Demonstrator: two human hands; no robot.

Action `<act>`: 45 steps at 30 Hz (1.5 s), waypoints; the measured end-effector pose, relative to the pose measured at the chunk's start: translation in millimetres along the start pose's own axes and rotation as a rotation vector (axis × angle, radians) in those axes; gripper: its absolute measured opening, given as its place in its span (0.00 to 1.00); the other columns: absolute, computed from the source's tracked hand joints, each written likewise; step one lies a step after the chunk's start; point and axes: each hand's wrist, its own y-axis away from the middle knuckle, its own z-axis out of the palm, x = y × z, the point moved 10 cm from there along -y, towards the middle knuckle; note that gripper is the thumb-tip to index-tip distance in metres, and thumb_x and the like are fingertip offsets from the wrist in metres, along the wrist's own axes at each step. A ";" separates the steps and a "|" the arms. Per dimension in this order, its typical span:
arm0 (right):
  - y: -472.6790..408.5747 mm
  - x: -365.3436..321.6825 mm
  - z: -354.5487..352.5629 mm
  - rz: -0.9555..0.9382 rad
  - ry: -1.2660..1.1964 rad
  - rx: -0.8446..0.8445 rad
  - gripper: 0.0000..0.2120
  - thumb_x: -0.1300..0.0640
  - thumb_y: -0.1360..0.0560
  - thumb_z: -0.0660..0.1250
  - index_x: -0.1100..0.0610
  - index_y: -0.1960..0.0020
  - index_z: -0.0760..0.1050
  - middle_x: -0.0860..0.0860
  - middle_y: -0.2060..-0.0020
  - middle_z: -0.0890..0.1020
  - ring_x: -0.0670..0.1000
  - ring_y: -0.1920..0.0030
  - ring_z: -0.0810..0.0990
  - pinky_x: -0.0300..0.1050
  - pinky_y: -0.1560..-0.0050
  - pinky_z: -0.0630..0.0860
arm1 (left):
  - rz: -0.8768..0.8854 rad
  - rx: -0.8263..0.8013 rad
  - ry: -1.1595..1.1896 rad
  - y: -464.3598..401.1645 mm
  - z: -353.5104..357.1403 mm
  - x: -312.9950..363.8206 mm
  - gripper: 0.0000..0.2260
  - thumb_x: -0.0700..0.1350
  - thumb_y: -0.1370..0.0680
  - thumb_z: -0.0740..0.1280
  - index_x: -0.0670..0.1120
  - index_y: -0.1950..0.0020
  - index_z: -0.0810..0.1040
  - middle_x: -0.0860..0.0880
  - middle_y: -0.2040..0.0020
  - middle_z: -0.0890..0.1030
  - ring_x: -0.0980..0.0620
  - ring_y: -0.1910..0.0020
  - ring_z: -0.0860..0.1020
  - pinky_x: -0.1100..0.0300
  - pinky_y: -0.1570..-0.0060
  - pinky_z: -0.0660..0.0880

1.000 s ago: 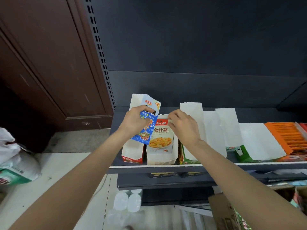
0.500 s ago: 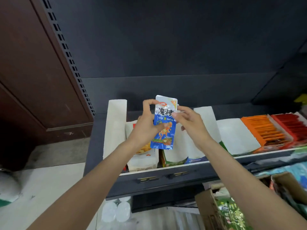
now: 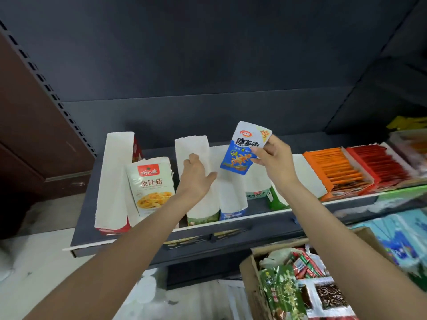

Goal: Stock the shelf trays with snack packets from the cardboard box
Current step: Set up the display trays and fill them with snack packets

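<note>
Above the trays (image 3: 198, 158), blue packet (image 3: 245, 148) in right hand (image 3: 273, 161).

2 hands (image 3: 196, 179), 1 blue pkt (image 3: 245, 147), 1 cardboard box (image 3: 250, 282), 1 orange tray (image 3: 335, 172), 1 red tray (image 3: 381, 162).

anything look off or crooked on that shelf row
The mushroom snack packet stands in its tray leaning left, and the far-left tray sits angled, not parallel with its neighbours. No spill or damage shows.
</note>
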 end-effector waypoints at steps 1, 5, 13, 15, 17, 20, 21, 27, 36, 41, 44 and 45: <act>-7.5 1.7 4.3 -0.009 0.060 -0.018 0.07 0.65 0.22 0.63 0.60 0.45 0.74 0.53 0.51 0.82 0.49 0.51 0.82 0.43 0.57 0.80 | -0.009 -0.012 -0.008 -3.0 2.2 0.2 0.27 0.46 0.22 0.66 0.39 0.29 0.59 0.40 0.34 0.69 0.44 0.37 0.71 0.57 0.43 0.68; -33.5 5.8 30.0 -0.016 0.225 -0.119 0.05 0.65 0.24 0.65 0.65 0.49 0.75 0.55 0.55 0.82 0.49 0.55 0.81 0.40 0.61 0.81 | -0.050 -0.092 -0.025 -13.0 12.7 0.1 0.21 0.46 0.22 0.65 0.39 0.32 0.66 0.40 0.42 0.78 0.44 0.46 0.79 0.55 0.47 0.74; -57.0 23.2 53.0 -0.137 0.689 -0.160 0.03 0.63 0.26 0.69 0.60 0.53 0.77 0.55 0.52 0.77 0.50 0.60 0.75 0.39 0.62 0.67 | -0.162 -0.195 0.123 -15.2 26.2 -10.2 0.20 0.40 0.23 0.67 0.40 0.32 0.69 0.39 0.45 0.80 0.42 0.59 0.83 0.48 0.51 0.80; -57.2 23.1 58.6 -0.177 0.686 -0.178 0.02 0.62 0.24 0.67 0.59 0.53 0.75 0.55 0.54 0.80 0.51 0.59 0.77 0.43 0.61 0.72 | -0.158 -0.194 0.114 -16.6 26.9 -10.4 0.20 0.41 0.23 0.67 0.42 0.33 0.69 0.40 0.45 0.80 0.44 0.58 0.83 0.50 0.52 0.80; -57.1 19.1 67.3 -0.218 0.704 -0.229 0.02 0.61 0.23 0.65 0.59 0.51 0.75 0.54 0.55 0.82 0.52 0.57 0.79 0.46 0.59 0.74 | -0.153 -0.189 0.111 -17.6 26.7 -10.4 0.19 0.42 0.23 0.67 0.42 0.33 0.69 0.41 0.45 0.81 0.45 0.58 0.84 0.52 0.52 0.80; -60.5 15.4 76.9 -0.214 0.707 -0.333 0.05 0.61 0.22 0.64 0.61 0.49 0.78 0.54 0.53 0.82 0.50 0.55 0.77 0.45 0.56 0.73 | -0.155 -0.184 0.108 -18.2 25.9 -12.4 0.19 0.42 0.23 0.67 0.42 0.33 0.69 0.41 0.44 0.81 0.45 0.58 0.84 0.51 0.52 0.80; -61.6 15.9 78.8 -0.198 0.702 -0.376 0.06 0.62 0.22 0.63 0.61 0.49 0.78 0.54 0.52 0.82 0.49 0.54 0.77 0.45 0.55 0.72 | -0.154 -0.180 0.107 -18.4 25.1 -12.8 0.19 0.42 0.23 0.67 0.42 0.33 0.69 0.41 0.44 0.80 0.45 0.58 0.84 0.51 0.52 0.80; -66.4 19.1 80.6 -0.153 0.719 -0.488 0.07 0.64 0.21 0.61 0.62 0.49 0.78 0.56 0.50 0.80 0.53 0.51 0.75 0.42 0.55 0.67 | -0.145 -0.168 0.076 -19.6 23.3 -14.6 0.20 0.42 0.23 0.67 0.43 0.32 0.69 0.42 0.39 0.78 0.47 0.59 0.84 0.57 0.58 0.79; -65.9 18.1 72.8 -0.214 0.931 -0.217 0.08 0.54 0.22 0.64 0.56 0.47 0.77 0.54 0.48 0.76 0.53 0.51 0.76 0.43 0.60 0.68 | -0.121 -0.109 0.025 -24.9 22.7 -15.4 0.16 0.46 0.24 0.68 0.45 0.37 0.72 0.44 0.41 0.78 0.50 0.62 0.83 0.57 0.58 0.80; -61.3 2.6 67.3 -0.282 1.021 -0.152 0.09 0.53 0.21 0.63 0.58 0.48 0.77 0.54 0.47 0.75 0.55 0.51 0.77 0.44 0.60 0.69 | -0.127 -0.056 0.026 -26.4 12.4 -16.7 0.16 0.44 0.23 0.67 0.43 0.36 0.72 0.43 0.41 0.78 0.49 0.61 0.83 0.54 0.53 0.80; -59.1 -1.4 60.8 -0.295 1.088 -0.101 0.10 0.54 0.20 0.62 0.58 0.47 0.77 0.55 0.47 0.75 0.56 0.52 0.77 0.44 0.60 0.69 | -0.127 -0.045 0.017 -27.1 10.7 -15.0 0.16 0.44 0.23 0.67 0.43 0.36 0.72 0.43 0.41 0.78 0.48 0.58 0.83 0.52 0.51 0.80; -58.1 0.5 59.7 -0.285 1.119 -0.099 0.10 0.54 0.20 0.61 0.58 0.47 0.77 0.55 0.46 0.75 0.56 0.52 0.78 0.44 0.60 0.70 | -0.128 -0.042 0.018 -27.1 11.0 -14.5 0.16 0.44 0.23 0.67 0.43 0.36 0.72 0.43 0.41 0.78 0.48 0.58 0.83 0.53 0.51 0.80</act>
